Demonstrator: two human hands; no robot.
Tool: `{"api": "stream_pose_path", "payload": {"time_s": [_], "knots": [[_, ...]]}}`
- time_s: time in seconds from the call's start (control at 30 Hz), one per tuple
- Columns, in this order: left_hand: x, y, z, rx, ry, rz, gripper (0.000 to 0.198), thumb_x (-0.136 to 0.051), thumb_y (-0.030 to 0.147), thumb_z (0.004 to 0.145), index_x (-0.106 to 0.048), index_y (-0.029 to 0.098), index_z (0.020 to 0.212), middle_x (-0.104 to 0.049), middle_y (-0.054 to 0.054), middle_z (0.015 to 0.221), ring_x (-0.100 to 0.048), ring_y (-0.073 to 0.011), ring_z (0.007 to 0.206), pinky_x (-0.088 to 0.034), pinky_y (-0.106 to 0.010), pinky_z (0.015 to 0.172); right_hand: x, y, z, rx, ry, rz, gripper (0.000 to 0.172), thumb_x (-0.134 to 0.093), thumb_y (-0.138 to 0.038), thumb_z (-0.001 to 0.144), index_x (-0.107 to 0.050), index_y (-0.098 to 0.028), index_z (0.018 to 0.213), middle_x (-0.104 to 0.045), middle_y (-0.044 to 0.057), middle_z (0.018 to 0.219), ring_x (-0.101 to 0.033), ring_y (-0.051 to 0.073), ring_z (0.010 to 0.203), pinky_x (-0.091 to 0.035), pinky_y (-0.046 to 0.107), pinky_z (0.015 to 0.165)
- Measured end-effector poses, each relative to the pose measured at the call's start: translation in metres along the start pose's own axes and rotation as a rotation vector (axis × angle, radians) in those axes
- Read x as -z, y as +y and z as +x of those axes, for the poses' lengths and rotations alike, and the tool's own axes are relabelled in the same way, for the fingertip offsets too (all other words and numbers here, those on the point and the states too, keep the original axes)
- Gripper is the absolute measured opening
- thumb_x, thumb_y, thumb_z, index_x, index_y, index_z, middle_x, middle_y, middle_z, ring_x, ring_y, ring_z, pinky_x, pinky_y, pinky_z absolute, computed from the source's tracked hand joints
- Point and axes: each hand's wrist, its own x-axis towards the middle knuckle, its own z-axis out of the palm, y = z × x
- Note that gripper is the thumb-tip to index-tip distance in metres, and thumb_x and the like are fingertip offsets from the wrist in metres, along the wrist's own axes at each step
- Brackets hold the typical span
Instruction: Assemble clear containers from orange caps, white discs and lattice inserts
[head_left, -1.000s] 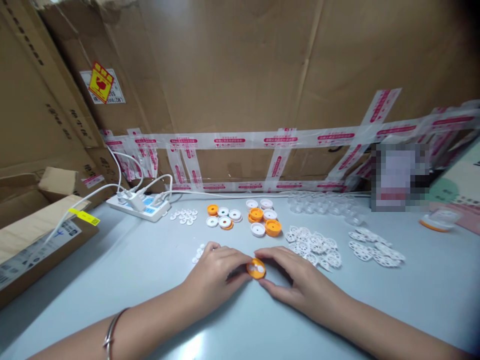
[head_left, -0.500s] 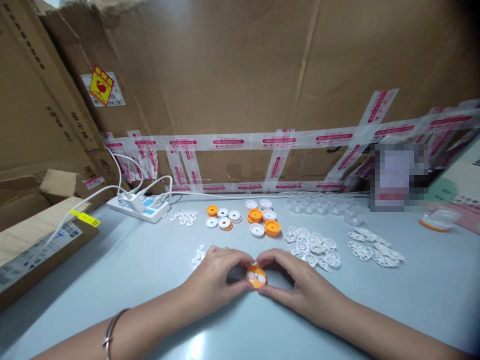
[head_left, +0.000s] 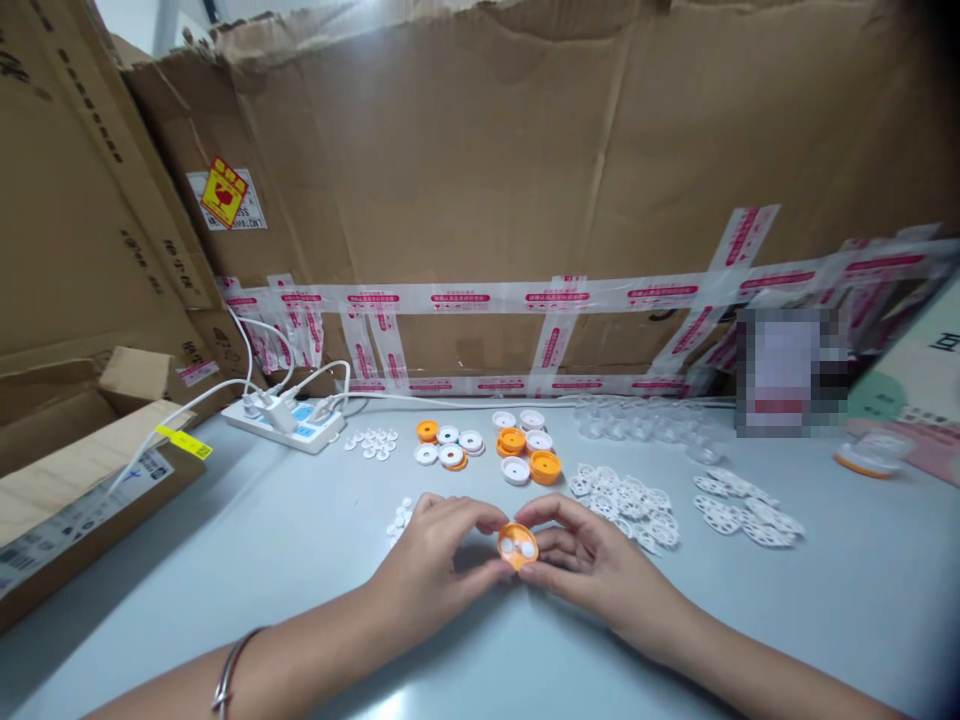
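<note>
A small round orange plastic cup (head_left: 517,562) with two white discs inside is held up above the table, its open face turned towards me. My left hand (head_left: 435,550) pinches its left side between thumb and fingers. On the other side, the thumb and index finger of my right hand (head_left: 600,565) grip the same cup, with the other fingers curled behind. Small white pieces (head_left: 400,518) lie just beyond my left hand, partly hidden by it. Thin white openwork plates (head_left: 630,505) are heaped beyond my right hand.
Farther back are white pegs (head_left: 371,443), flat orange and white rings (head_left: 471,441), deeper orange and white cups (head_left: 545,466) and clear domes (head_left: 645,422). More openwork plates (head_left: 750,508) lie right. A power strip (head_left: 289,425) and cardboard box (head_left: 161,490) stand left.
The view has tilted up slightly. Both hands still hold the orange cup, which is tipped a little differently, and my right hand's other fingers now show curled behind it.
</note>
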Motion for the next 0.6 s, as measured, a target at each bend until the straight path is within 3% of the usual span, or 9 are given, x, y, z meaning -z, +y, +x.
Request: {"api": "stream_pose_path", "payload": {"time_s": [0.1, 0.23, 0.37, 0.6], "knots": [[0.007, -0.006, 0.004, -0.025, -0.016, 0.023, 0.026, -0.067, 0.026, 0.073, -0.057, 0.019, 0.096, -0.068, -0.003, 0.094, -0.061, -0.0187, 0.086, -0.04, -0.033, 0.079, 0.0, -0.002, 0.001, -0.049, 0.01, -0.016, 0.047, -0.074, -0.044, 0.06, -0.053, -0.018, 0.093, -0.066, 0.004, 0.085, -0.064, 0.017, 0.082, -0.049, 0.035, 0.084], [0.021, -0.027, 0.015, 0.046, 0.064, 0.101, 0.015, -0.055, 0.022, 0.082, -0.059, 0.017, 0.096, -0.067, -0.006, 0.099, -0.06, -0.0196, 0.095, -0.042, -0.036, 0.084, 0.002, -0.001, 0.003, -0.098, 0.034, -0.048, 0.046, -0.074, -0.042, 0.059, -0.056, -0.017, 0.093, -0.068, 0.005, 0.087, -0.065, 0.017, 0.082, -0.05, 0.036, 0.084], [0.031, -0.043, 0.03, 0.078, 0.095, 0.197, 0.014, -0.049, 0.017, 0.083, -0.061, 0.017, 0.091, -0.068, -0.005, 0.093, -0.062, -0.0186, 0.088, -0.046, -0.033, 0.079, 0.003, 0.003, 0.003, -0.076, 0.043, -0.031, 0.044, -0.076, -0.039, 0.058, -0.059, -0.017, 0.091, -0.069, 0.005, 0.089, -0.066, 0.017, 0.081, -0.051, 0.034, 0.082], [0.015, -0.024, 0.073, -0.089, -0.127, 0.303, 0.022, -0.056, 0.022, 0.08, -0.059, 0.017, 0.1, -0.066, -0.006, 0.101, -0.059, -0.0193, 0.095, -0.044, -0.031, 0.084, 0.004, 0.007, 0.004, -0.06, -0.006, 0.0, 0.04, -0.075, -0.034, 0.06, -0.06, -0.016, 0.091, -0.069, 0.005, 0.088, -0.065, 0.015, 0.077, -0.051, 0.03, 0.078]]}}
